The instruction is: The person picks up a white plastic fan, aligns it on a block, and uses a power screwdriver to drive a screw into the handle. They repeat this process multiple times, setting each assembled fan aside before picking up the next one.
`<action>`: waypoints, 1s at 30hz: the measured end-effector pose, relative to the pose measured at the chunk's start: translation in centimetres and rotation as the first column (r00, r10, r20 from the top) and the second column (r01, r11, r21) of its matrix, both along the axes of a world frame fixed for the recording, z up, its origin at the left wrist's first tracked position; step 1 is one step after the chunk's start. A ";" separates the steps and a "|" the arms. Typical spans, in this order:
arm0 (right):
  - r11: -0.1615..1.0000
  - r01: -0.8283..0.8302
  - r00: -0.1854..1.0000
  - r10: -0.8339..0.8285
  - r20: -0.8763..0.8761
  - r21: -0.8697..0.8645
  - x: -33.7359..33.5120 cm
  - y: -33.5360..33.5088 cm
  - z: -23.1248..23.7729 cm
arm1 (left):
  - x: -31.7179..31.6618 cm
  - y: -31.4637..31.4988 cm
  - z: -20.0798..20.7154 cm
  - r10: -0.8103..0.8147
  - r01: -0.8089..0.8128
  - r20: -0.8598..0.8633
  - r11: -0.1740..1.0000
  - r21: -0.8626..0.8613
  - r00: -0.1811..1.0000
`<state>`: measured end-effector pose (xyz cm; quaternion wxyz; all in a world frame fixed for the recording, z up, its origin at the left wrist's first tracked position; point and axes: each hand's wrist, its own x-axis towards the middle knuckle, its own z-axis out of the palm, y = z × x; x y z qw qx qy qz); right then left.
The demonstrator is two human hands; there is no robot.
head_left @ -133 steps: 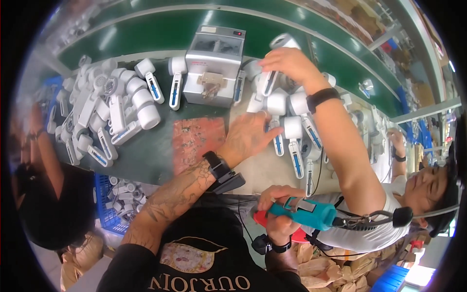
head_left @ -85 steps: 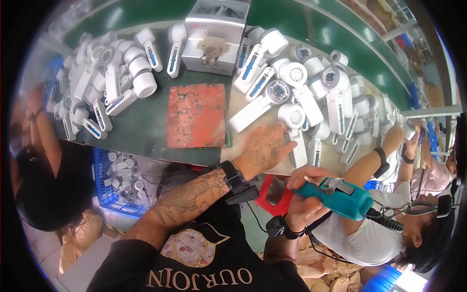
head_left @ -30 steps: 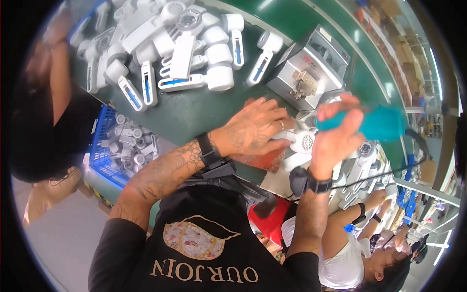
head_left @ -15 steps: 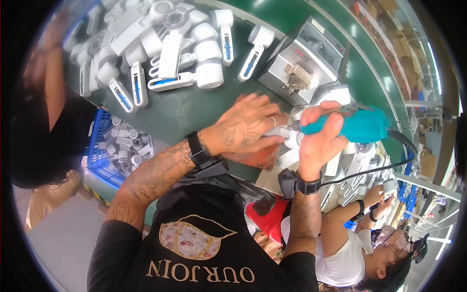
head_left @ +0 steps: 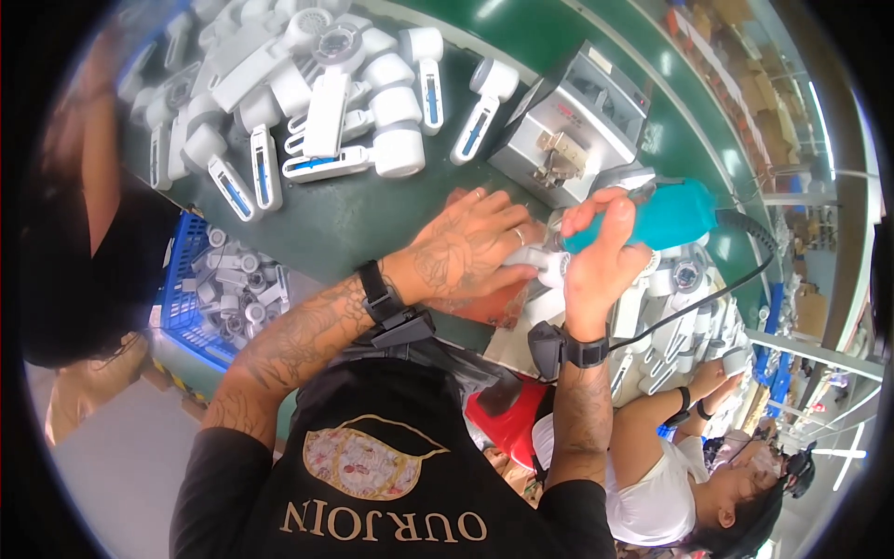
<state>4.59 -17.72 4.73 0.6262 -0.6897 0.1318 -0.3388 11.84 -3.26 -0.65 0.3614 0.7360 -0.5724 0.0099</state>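
Note:
My right hand (head_left: 596, 270) is wrapped round a teal electric screwdriver (head_left: 672, 216), held nearly level with its tip pointing left. A white plastic piece (head_left: 551, 267), which looks like a handheld-fan part, is gripped in my left hand (head_left: 475, 244). The screwdriver's tip is at this part or close beside it; my fingers hide the exact contact. Beneath my left hand lies a reddish-brown pad (head_left: 498, 307) on the green bench (head_left: 368, 219).
A grey metal box machine (head_left: 535, 140) stands just beyond my hands. White handheld-fan bodies (head_left: 326, 112) are heaped at far left, more (head_left: 643, 335) at right. A blue crate (head_left: 182, 279) of parts is lower left. A cord (head_left: 708, 303) trails from the screwdriver. People work on both sides.
The screwdriver and my right hand have shifted slightly left and up. My left hand keeps its grip on the white part, almost in place.

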 end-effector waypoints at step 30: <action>0.999 0.040 0.990 -0.039 0.134 -0.003 -3.8 1.6 0.3 | 0.3 0.4 0.2 -0.100 0.108 -0.116 0.992 0.069 0.988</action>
